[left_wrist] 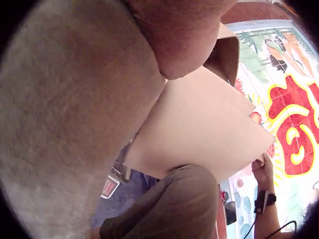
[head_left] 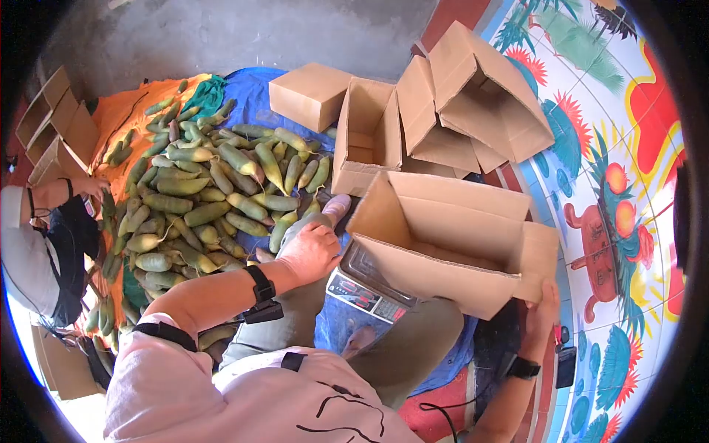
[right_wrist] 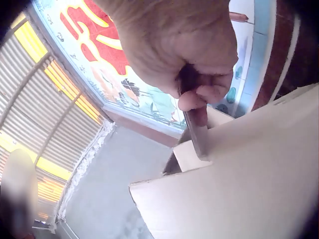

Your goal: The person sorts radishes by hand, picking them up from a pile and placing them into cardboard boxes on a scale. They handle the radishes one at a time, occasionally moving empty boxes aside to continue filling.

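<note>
An open cardboard box [head_left: 443,221] sits tilted over a digital scale [head_left: 365,295] between the person's knees. The right hand [head_left: 545,306] pinches the box's end flap [head_left: 538,255] at its near corner. In the right wrist view, the thumb and fingers of the right hand [right_wrist: 199,84] close on the edge of the cardboard. The left hand [head_left: 310,251] rests on the left knee, its fingers loosely bent, beside the box's left end. A large pile of green radishes [head_left: 214,184] lies to the left of that hand.
Several more cardboard boxes [head_left: 365,122] stand behind the open one, and others [head_left: 59,122] at far left. A second person's hand [head_left: 88,188] reaches to the pile's left edge. A painted tile wall [head_left: 598,244] rises at right. Blue sheeting [head_left: 251,88] covers the floor.
</note>
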### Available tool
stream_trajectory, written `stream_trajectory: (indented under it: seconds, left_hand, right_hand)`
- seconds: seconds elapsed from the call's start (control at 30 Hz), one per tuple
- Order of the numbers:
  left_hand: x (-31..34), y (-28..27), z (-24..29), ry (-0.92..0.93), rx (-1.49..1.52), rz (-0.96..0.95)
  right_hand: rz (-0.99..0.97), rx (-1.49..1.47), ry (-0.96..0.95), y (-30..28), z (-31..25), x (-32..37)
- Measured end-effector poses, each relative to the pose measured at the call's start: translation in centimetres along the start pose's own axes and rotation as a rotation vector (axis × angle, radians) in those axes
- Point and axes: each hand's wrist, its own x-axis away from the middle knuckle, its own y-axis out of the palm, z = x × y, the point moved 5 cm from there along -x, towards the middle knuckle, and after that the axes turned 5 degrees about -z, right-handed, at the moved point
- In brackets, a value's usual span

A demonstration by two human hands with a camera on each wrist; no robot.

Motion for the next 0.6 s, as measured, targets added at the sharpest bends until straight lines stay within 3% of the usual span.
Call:
stream_trajectory:
  seconds: [0.03, 0.33, 0.53, 0.6]
  left_hand:
    - [0.1, 0.0, -0.1, -0.002, 0.001, -0.005]
    - [0.3, -0.5, -0.9, -0.061, 0.036, -0.040]
    - [0.4, -0.3, -1.2, -0.058, 0.041, -0.020]
    - [0.4, -0.3, -1.2, -0.050, 0.043, -0.006]
  right_hand:
    - [-0.044, -0.153, 0.026, 0.9, 1.0, -0.7]
    - [-0.093, -0.198, 0.172, 4.6, 7.4, -2.6]
    - [-0.038, -0.163, 0.237, 1.8, 10.6, -2.6]
    - [0.017, 0.042, 0.264, -0.3, 11.8, -2.6]
